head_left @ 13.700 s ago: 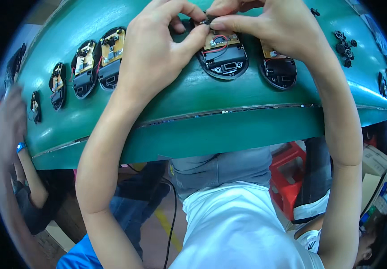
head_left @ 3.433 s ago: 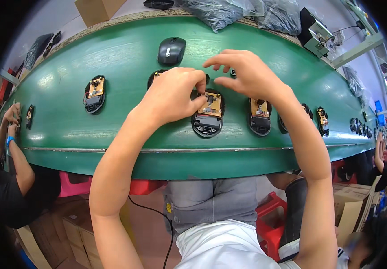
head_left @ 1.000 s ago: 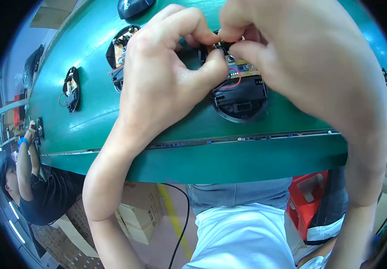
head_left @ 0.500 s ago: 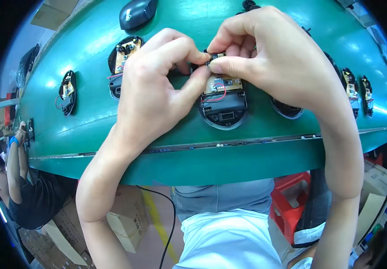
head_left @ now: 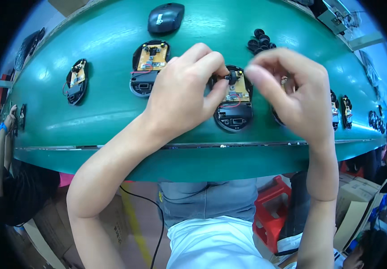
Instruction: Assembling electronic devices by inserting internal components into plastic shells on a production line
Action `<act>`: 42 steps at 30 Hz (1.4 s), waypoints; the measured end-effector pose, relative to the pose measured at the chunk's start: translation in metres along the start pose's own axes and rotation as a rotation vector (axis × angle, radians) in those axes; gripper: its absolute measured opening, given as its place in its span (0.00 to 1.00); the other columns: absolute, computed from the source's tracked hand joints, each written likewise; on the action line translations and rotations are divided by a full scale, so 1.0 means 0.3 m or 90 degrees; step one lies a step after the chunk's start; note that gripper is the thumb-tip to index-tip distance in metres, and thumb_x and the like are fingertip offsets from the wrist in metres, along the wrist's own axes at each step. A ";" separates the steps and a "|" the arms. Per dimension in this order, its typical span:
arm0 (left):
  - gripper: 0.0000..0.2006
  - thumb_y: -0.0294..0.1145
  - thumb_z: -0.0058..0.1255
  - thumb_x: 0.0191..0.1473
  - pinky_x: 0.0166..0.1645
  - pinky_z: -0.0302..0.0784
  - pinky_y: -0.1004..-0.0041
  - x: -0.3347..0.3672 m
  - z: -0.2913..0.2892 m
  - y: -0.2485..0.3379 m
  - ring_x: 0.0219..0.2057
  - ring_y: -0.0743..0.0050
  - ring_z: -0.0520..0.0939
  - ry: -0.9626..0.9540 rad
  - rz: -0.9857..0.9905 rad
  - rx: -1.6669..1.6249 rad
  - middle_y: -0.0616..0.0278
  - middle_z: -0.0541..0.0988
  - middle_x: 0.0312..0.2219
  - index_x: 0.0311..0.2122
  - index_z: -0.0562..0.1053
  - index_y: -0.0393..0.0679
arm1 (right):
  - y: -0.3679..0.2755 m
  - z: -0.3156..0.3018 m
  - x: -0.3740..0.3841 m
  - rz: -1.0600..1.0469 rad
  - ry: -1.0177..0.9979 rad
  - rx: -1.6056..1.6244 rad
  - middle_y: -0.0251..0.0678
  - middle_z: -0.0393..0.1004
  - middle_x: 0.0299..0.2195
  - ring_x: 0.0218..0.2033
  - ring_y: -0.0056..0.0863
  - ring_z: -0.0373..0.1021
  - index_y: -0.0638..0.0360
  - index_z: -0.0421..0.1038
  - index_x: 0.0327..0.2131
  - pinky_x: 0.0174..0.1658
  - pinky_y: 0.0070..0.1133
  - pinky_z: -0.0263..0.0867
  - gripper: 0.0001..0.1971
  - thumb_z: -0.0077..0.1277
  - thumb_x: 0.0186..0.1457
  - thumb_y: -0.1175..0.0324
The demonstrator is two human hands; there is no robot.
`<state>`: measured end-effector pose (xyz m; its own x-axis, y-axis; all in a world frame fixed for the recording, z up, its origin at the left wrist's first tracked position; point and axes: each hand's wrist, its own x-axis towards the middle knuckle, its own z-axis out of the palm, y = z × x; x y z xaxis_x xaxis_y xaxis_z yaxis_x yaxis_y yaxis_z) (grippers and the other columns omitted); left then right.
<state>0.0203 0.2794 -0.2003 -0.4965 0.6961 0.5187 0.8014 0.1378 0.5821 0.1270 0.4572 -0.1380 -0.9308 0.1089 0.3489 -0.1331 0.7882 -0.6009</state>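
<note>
An opened computer mouse base [head_left: 234, 121] lies before me, with a tan circuit board [head_left: 237, 95], a red wire and a black battery bay. My left hand [head_left: 189, 85] pinches with thumb and forefinger at the black scroll wheel [head_left: 233, 77] near the top of that board. Just to the right, my right hand [head_left: 292, 89] is raised clear of the wheel, slightly blurred. Its fingers are loosely curved, with nothing visible in them. Behind it, another mouse base is mostly hidden.
Other open mouse bases lie to the left [head_left: 150, 67], far left [head_left: 76, 83] and right [head_left: 347, 112] on the green table [head_left: 112, 121]. A complete black mouse [head_left: 166, 18] sits at the back. Loose black scroll wheels [head_left: 260, 40] are piled behind my right hand. Co-workers sit at both sides.
My right hand has come off the mouse base and moved right, uncovering the scroll wheel on the board. My left hand still pinches there. The view has shifted, showing the loose wheels.
</note>
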 end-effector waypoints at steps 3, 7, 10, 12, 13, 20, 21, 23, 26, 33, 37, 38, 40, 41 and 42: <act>0.08 0.23 0.61 0.47 0.34 0.76 0.67 0.008 0.021 -0.004 0.29 0.61 0.80 0.006 0.002 -0.004 0.56 0.75 0.30 0.33 0.75 0.37 | -0.027 0.007 -0.022 -0.009 -0.142 -0.143 0.36 0.74 0.19 0.18 0.31 0.71 0.62 0.77 0.30 0.25 0.26 0.67 0.13 0.66 0.51 0.61; 0.06 0.25 0.60 0.49 0.35 0.77 0.60 0.008 0.031 -0.005 0.33 0.51 0.81 0.015 0.017 -0.003 0.55 0.77 0.31 0.33 0.75 0.40 | -0.053 0.016 -0.031 0.039 -0.165 -0.047 0.36 0.75 0.20 0.19 0.29 0.72 0.62 0.75 0.29 0.25 0.24 0.67 0.10 0.67 0.46 0.70; 0.07 0.26 0.60 0.49 0.36 0.74 0.60 -0.006 0.024 -0.005 0.32 0.52 0.80 0.004 0.003 0.007 0.57 0.76 0.33 0.33 0.74 0.41 | -0.045 0.032 -0.029 -0.003 -0.152 -0.014 0.37 0.76 0.24 0.21 0.28 0.72 0.63 0.76 0.31 0.26 0.24 0.66 0.09 0.66 0.45 0.76; 0.07 0.26 0.60 0.49 0.36 0.74 0.60 -0.011 0.018 -0.013 0.32 0.53 0.80 0.002 0.001 0.002 0.57 0.76 0.34 0.34 0.74 0.42 | -0.042 0.027 -0.024 -0.010 -0.172 -0.003 0.37 0.76 0.25 0.24 0.30 0.73 0.63 0.77 0.33 0.28 0.25 0.68 0.09 0.64 0.46 0.78; 0.07 0.26 0.60 0.50 0.36 0.73 0.60 -0.013 0.018 -0.017 0.32 0.53 0.79 -0.004 0.001 -0.007 0.58 0.76 0.34 0.34 0.74 0.42 | -0.042 0.033 -0.023 -0.012 -0.174 -0.003 0.37 0.76 0.25 0.24 0.30 0.73 0.63 0.77 0.33 0.28 0.25 0.68 0.09 0.64 0.46 0.78; 0.07 0.28 0.61 0.50 0.38 0.71 0.63 -0.018 0.014 -0.015 0.32 0.58 0.79 -0.019 -0.001 0.002 0.60 0.75 0.34 0.35 0.75 0.43 | 0.017 0.055 -0.030 -0.256 -0.086 -0.087 0.35 0.77 0.30 0.30 0.33 0.74 0.62 0.78 0.32 0.33 0.28 0.70 0.08 0.63 0.45 0.81; 0.07 0.28 0.61 0.50 0.38 0.71 0.63 -0.020 0.013 -0.015 0.32 0.58 0.79 -0.017 -0.001 0.004 0.60 0.75 0.34 0.35 0.75 0.43 | 0.025 0.055 -0.034 -0.267 -0.086 -0.098 0.35 0.77 0.31 0.31 0.34 0.74 0.62 0.78 0.32 0.34 0.28 0.71 0.09 0.62 0.44 0.81; 0.07 0.29 0.61 0.51 0.38 0.71 0.64 -0.028 0.013 -0.020 0.32 0.60 0.78 -0.015 0.001 0.006 0.60 0.74 0.33 0.35 0.75 0.43 | 0.047 0.049 -0.045 -0.246 -0.107 -0.074 0.36 0.77 0.32 0.32 0.35 0.74 0.62 0.78 0.32 0.36 0.29 0.71 0.09 0.61 0.43 0.82; 0.07 0.29 0.60 0.51 0.38 0.70 0.64 -0.021 0.018 -0.014 0.32 0.60 0.78 -0.012 0.008 0.002 0.61 0.74 0.33 0.34 0.75 0.43 | 0.039 0.039 -0.066 -0.224 -0.126 -0.060 0.38 0.76 0.35 0.34 0.36 0.74 0.63 0.78 0.33 0.38 0.31 0.71 0.11 0.59 0.43 0.84; 0.06 0.26 0.60 0.50 0.36 0.74 0.61 -0.008 0.019 -0.016 0.32 0.55 0.81 -0.006 0.021 -0.003 0.58 0.76 0.33 0.33 0.75 0.41 | -0.009 0.057 -0.210 -0.256 -0.095 -0.281 0.42 0.75 0.51 0.48 0.40 0.73 0.66 0.75 0.52 0.50 0.33 0.70 0.27 0.51 0.43 0.80; 0.07 0.25 0.61 0.49 0.35 0.76 0.62 -0.010 0.024 -0.019 0.31 0.56 0.81 -0.005 0.039 -0.035 0.57 0.76 0.34 0.33 0.75 0.38 | 0.005 0.013 -0.220 -0.205 -0.071 -0.254 0.42 0.75 0.52 0.55 0.45 0.70 0.65 0.73 0.54 0.55 0.36 0.67 0.27 0.52 0.46 0.81; 0.07 0.25 0.62 0.49 0.36 0.77 0.63 -0.018 0.025 -0.019 0.32 0.56 0.81 0.006 0.036 -0.025 0.56 0.77 0.35 0.35 0.76 0.38 | 0.025 -0.003 -0.200 -0.217 -0.034 -0.243 0.43 0.75 0.52 0.54 0.46 0.70 0.63 0.75 0.51 0.55 0.37 0.67 0.24 0.53 0.47 0.81; 0.11 0.26 0.62 0.51 0.40 0.78 0.64 0.002 0.014 0.002 0.35 0.55 0.82 0.064 0.074 -0.009 0.54 0.77 0.37 0.41 0.78 0.38 | 0.045 -0.079 -0.145 -0.180 0.066 -0.241 0.44 0.77 0.47 0.50 0.45 0.73 0.61 0.77 0.45 0.53 0.37 0.69 0.17 0.53 0.50 0.80; 0.14 0.25 0.61 0.51 0.42 0.78 0.65 0.014 -0.006 0.014 0.37 0.53 0.82 0.081 0.086 0.014 0.54 0.78 0.40 0.45 0.79 0.39 | 0.081 -0.115 -0.114 -0.156 0.119 -0.247 0.44 0.78 0.44 0.48 0.44 0.74 0.61 0.77 0.44 0.52 0.35 0.70 0.15 0.54 0.51 0.79; 0.14 0.24 0.60 0.51 0.42 0.78 0.66 0.029 -0.033 0.019 0.37 0.54 0.82 0.116 0.107 0.039 0.54 0.79 0.40 0.45 0.79 0.39 | 0.142 -0.155 -0.090 -0.104 0.113 -0.267 0.43 0.79 0.43 0.46 0.42 0.75 0.61 0.78 0.43 0.51 0.32 0.71 0.13 0.56 0.52 0.76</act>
<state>0.0173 0.2793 -0.1865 -0.4027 0.5747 0.7124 0.8933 0.0770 0.4428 0.1623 0.5160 -0.1395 -0.8317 0.0354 0.5540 -0.0903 0.9760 -0.1979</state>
